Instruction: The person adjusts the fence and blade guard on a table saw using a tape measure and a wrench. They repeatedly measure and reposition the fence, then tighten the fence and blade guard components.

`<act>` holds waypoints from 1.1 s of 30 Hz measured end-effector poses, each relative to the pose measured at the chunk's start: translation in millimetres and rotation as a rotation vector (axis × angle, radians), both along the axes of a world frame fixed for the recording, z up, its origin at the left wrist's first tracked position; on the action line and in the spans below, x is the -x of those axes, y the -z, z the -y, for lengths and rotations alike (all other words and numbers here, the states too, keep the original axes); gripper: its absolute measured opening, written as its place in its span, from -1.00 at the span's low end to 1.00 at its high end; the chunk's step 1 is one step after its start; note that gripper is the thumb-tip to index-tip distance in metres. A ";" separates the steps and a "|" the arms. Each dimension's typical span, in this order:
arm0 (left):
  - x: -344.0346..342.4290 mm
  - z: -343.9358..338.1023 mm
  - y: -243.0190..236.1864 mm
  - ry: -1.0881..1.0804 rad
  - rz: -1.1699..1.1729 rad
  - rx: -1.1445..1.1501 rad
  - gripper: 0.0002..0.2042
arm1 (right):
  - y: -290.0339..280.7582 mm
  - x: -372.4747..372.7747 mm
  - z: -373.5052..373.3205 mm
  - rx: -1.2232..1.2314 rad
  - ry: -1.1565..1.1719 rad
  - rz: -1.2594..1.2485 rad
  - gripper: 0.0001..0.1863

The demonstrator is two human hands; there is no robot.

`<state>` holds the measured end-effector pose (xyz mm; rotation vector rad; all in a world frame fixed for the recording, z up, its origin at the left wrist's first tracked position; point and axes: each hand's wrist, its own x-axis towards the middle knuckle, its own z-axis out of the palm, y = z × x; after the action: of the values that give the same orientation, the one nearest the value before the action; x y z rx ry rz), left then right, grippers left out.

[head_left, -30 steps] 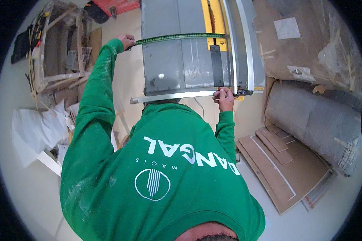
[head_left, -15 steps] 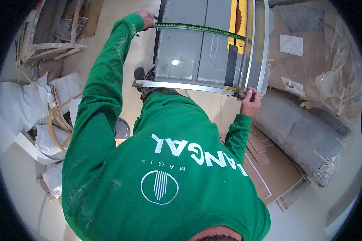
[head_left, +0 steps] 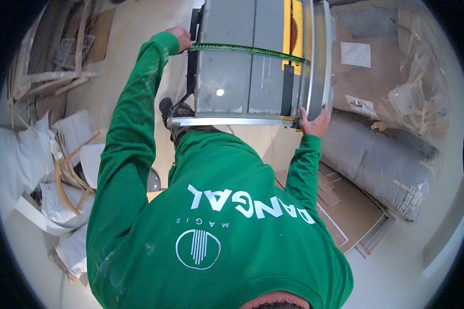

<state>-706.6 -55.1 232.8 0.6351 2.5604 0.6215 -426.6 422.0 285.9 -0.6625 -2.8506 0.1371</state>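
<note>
My left hand [head_left: 181, 40] holds the near end of a green tape measure [head_left: 242, 49], which stretches across the grey table saw top [head_left: 221, 82] to the fence on the right. The saw has a yellow insert [head_left: 287, 23] with a blade [head_left: 294, 36] in its slot. My right hand [head_left: 314, 119] grips the end of the silver rip fence [head_left: 319, 62] at the near right corner, thumb and fingers on either side, beside the silver front rail [head_left: 227, 121]. My green sleeves and shirt fill the lower middle.
Wooden frames [head_left: 80, 56] stand at the back left, with white wrapped bundles and offcuts [head_left: 67, 201] below them. At right are plastic-covered boards [head_left: 366, 77], a long grey wrapped roll [head_left: 386, 170] and brown panels [head_left: 355, 221]. My dark shoe [head_left: 166, 108] is left of the saw.
The view has shifted. My left hand stays on the tape; my right hand has moved from pinching at the front rail up onto the fence end, with fingers wider apart.
</note>
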 end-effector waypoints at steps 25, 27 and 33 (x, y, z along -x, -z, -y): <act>-31.1 -2.9 -24.3 -0.183 0.358 -0.015 -0.75 | -59.5 18.0 -37.1 0.348 0.132 -0.096 -0.30; -30.4 -7.7 -21.7 -0.148 0.344 -0.026 -0.75 | -70.5 13.6 -91.6 0.402 0.212 -0.127 -0.43; -25.1 -27.2 -21.8 -0.125 0.304 -0.044 -0.74 | 2.7 6.1 -128.6 0.662 0.160 -0.221 -0.70</act>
<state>-681.5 -27.9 254.6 0.3639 2.3186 0.7558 -432.7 550.6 283.2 -0.9143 -2.4983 1.0806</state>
